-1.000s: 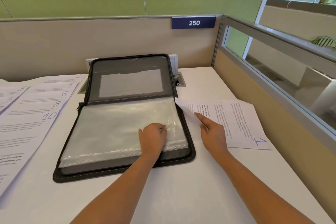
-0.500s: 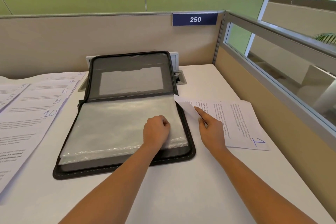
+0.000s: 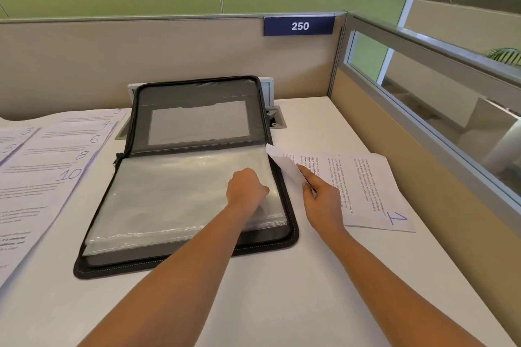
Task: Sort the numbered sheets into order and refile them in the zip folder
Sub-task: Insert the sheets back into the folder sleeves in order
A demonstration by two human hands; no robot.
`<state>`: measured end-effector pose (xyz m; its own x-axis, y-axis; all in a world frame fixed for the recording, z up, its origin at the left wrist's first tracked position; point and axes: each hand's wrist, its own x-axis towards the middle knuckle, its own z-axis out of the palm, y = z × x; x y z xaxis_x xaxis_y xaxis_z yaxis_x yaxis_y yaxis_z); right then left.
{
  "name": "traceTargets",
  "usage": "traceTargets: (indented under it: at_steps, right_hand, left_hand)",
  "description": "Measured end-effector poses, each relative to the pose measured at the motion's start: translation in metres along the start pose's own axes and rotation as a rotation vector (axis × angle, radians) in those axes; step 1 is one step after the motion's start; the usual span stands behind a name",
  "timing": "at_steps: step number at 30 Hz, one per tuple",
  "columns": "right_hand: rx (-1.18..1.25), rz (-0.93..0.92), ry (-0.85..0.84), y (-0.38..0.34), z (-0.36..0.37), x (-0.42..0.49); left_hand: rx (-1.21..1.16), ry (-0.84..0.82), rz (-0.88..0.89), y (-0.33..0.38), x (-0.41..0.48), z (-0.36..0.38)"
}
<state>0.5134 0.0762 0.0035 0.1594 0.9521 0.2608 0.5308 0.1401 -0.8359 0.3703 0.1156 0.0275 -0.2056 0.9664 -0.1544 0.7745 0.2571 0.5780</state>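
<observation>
Right hand (image 3: 321, 197) pinches sheet 1 (image 3: 366, 189) at 3 o'clock of folder (image 3: 293, 234); left hand (image 3: 246, 189) grips top sleeve (image 3: 174, 200); apparently nothing filed yet.

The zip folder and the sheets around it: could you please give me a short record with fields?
Zip folder: open on the desk
Left hand: curled on plastic sleeves, near their right edge; grip hidden
Right hand: pinches raised corner of sheet 1, right of folder
Other sheets: overlapped at left, numbers showing
</observation>
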Motion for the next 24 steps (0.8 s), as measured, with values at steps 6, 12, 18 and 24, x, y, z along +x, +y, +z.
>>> traceTargets:
  at_steps: [6,12,18,24]
  right_hand:
    - [0.055,-0.003,0.018,0.001,-0.002,0.001]
    - [0.096,-0.032,0.054,-0.001,-0.004,0.001]
    - [-0.279,-0.290,-0.203,-0.005,0.005,0.002]
    - [-0.633,-0.316,-0.525,-0.007,0.016,0.014]
  left_hand:
    - [-0.541,-0.127,-0.305,-0.013,0.011,-0.006]
    - [-0.828,-0.200,-0.384,-0.016,0.004,-0.008]
    - [-0.728,-0.118,-0.305,-0.014,0.003,-0.011]
    - [-0.410,0.007,-0.120,-0.004,-0.003,-0.019]
